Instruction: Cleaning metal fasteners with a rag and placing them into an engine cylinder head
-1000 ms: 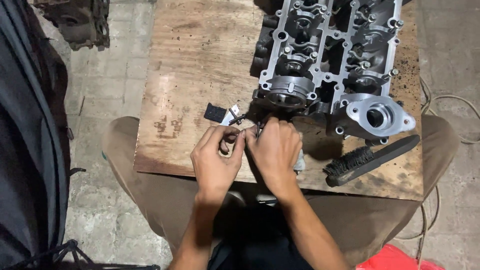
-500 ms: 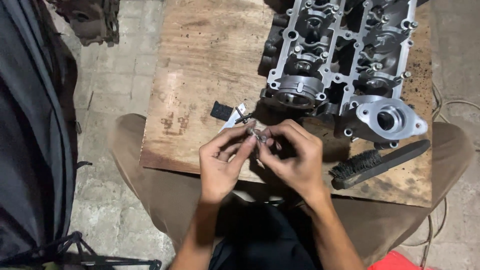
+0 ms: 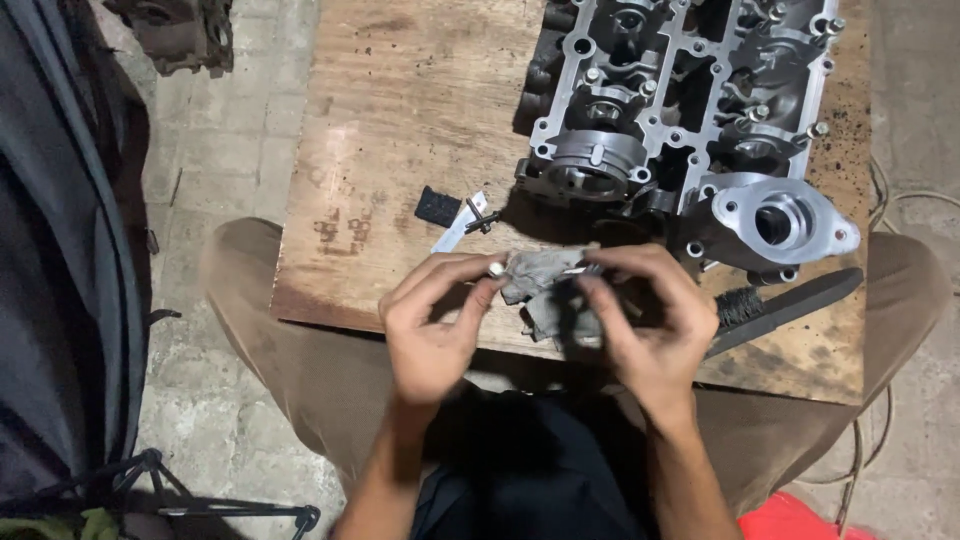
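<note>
- Hands meet over the near edge of the wooden tabletop (image 3: 400, 120), just in front of the person's lap.
- Left hand (image 3: 430, 325): thumb and forefinger pinched on a small pale metal pin (image 3: 494, 268), of which only the rounded end shows past the fingertips. Grip clenched on it; the remaining fingers curl loosely beneath.
- Right hand (image 3: 650, 330): fingers closed around a crumpled grey rag (image 3: 540, 285), with a thin bright metal piece showing at the top of the cloth near the fingertips. What that piece is cannot be told; it is too small and half wrapped.
- Relation: the rag lies between the two hands, its left fold touching or just beside the pin end; the bulk of the cloth hangs below the right fingers, above the tabletop edge.
- Handling judgement, pin: light, stiff, smooth, probably oily given the setting, so likely to slip. Best held across its shank with fingertip pads, as now, not by the tip.
- Handling judgement, rag: soft, limp, no fixed shape; any bunched fold serves as a hold. It adds friction around slick parts.
- Surroundings: aluminium cylinder head (image 3: 690, 110) stands on the tabletop just beyond the hands, apart from them. A black wire brush (image 3: 785, 305) lies to the right of the right hand, near but not touching. A small black block (image 3: 437, 206) and a short bolt (image 3: 480, 213) on a flat metal strip lie beyond the left hand.
</note>
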